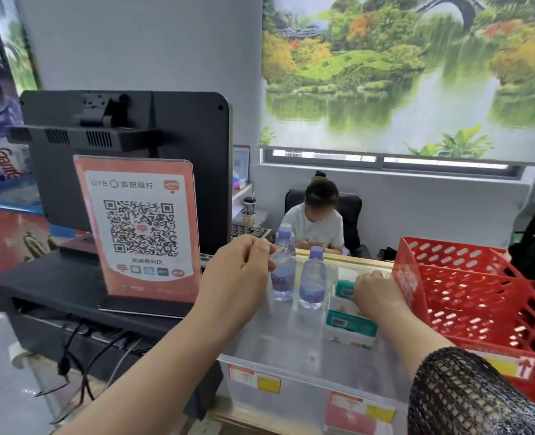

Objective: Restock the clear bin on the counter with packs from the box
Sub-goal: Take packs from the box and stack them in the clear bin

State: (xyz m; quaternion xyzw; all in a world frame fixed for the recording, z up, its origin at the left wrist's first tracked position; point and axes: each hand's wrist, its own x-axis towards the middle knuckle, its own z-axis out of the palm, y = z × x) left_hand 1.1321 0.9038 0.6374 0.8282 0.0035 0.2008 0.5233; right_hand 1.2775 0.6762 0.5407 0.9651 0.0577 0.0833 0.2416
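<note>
Restocking looks early: right grip (pixel 376 293) curls round a pack (pixel 343 289) beneath it, few packs (pixel 350 323) in bin (pixel 291 372); left grip (pixel 241 271) curled, hold unclear.

Left grip (pixel 241 271) was curled at the clear bin's (pixel 300 397) far-left rim, by two bottles (pixel 283 265); hold unclear. Right grip (pixel 376 293) curled round one of the green-white packs (pixel 350 323) at the bin's right wall, beside the red basket (pixel 479 293).
</note>
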